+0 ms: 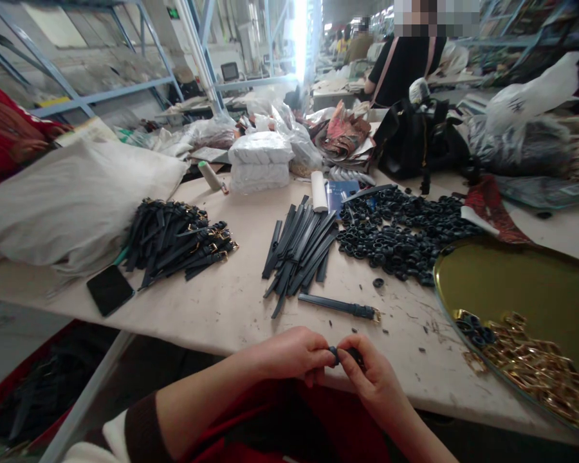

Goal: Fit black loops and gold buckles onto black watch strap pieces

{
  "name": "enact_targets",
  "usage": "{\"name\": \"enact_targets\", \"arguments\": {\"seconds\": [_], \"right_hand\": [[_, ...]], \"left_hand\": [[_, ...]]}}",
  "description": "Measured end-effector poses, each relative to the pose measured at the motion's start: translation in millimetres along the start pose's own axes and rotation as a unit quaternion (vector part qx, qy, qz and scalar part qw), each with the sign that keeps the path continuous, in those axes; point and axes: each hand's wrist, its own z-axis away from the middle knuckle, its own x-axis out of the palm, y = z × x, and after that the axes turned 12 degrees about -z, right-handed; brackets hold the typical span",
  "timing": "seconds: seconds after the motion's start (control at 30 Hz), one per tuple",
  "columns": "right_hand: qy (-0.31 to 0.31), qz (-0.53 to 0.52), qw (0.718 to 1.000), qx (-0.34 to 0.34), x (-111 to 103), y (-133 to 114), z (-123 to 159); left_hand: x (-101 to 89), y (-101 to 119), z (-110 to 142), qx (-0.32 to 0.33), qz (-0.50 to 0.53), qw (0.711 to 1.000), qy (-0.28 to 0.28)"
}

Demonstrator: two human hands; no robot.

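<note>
At the lower middle of the frame, by the near edge of the surface (212, 315), your left hand (299, 352) and right hand (369, 373) meet at a small dark piece (334, 354). Each grip is clamped on it, the piece sitting between the two sets of fingertips; they cover most of it, so you cannot make out its full shape. Just above your hands, apart from them, lies a dark strap with a gold buckle (338, 305). Higher up, loose straps (302, 247) overlap and hide one another's ends, with a dense heap of dark loops (395, 235) to their right. At right, the frame's edge cuts off a round tray (506, 276) bearing gold metal pieces (535, 366). At lower left, dark strips (38, 386) below the surface are dim and hard to read.
</note>
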Motion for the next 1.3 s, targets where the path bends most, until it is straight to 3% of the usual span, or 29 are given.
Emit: {"name": "enact_targets", "arguments": {"seconds": [0.17, 0.33, 0.43, 0.5, 0.57, 0.63, 0.73, 0.83, 0.97, 1.1, 1.2, 1.23, 1.3], "right_hand": [[0.000, -0.006, 1.000, -0.021, 4.9, 0.9, 2.6], [0.050, 0.046, 0.997, -0.041, 4.3, 7.1, -5.4], [0.100, 0.147, 0.982, -0.064, -7.3, 11.7, -14.2], [0.132, 0.234, 0.957, -0.105, -17.8, 14.7, -20.9], [0.149, 0.300, 0.929, -0.155, -25.8, 17.3, -26.8], [0.144, 0.332, 0.911, -0.197, -28.5, 19.9, -30.2], [0.121, 0.361, 0.891, -0.247, -23.3, 24.9, -30.5], [0.106, 0.400, 0.868, -0.275, -16.6, 32.0, -31.2], [0.094, 0.416, 0.866, -0.262, -13.1, 36.5, -36.6], [0.111, 0.317, 0.911, -0.238, -11.9, 22.8, -39.1], [0.137, 0.103, 0.979, -0.107, -15.1, 3.2, -43.1], [0.140, 0.001, 0.989, -0.051, -16.9, -3.3, -45.3], [0.150, -0.192, 0.969, 0.032, -19.5, -14.4, -49.3]], "left_hand": [[-7.2, 9.1, 2.6, 0.041, -0.167, 0.985, 0.010], [3.5, 13.5, -8.2, 0.054, -0.260, 0.959, 0.101], [1.7, 8.1, -13.1, 0.058, -0.291, 0.935, 0.196], [-14.2, 1.8, -13.3, 0.042, -0.304, 0.905, 0.294], [-41.1, -4.9, -13.9, -0.016, -0.296, 0.875, 0.382], [-71.8, -10.6, -18.0, -0.079, -0.287, 0.850, 0.435], [-107.4, -15.9, -32.2, -0.134, -0.279, 0.836, 0.452], [-120.4, -19.0, -46.5, -0.175, -0.266, 0.841, 0.437], [-116.5, -22.8, -43.3, -0.190, -0.242, 0.844, 0.439], [-98.4, -20.9, -14.2, -0.137, -0.220, 0.841, 0.475], [-66.3, -17.1, 12.1, -0.074, -0.189, 0.861, 0.466], [-52.7, -16.4, 20.1, -0.046, -0.163, 0.882, 0.440], [-25.8, -16.1, 33.1, 0.015, -0.055, 0.938, 0.342]]}}
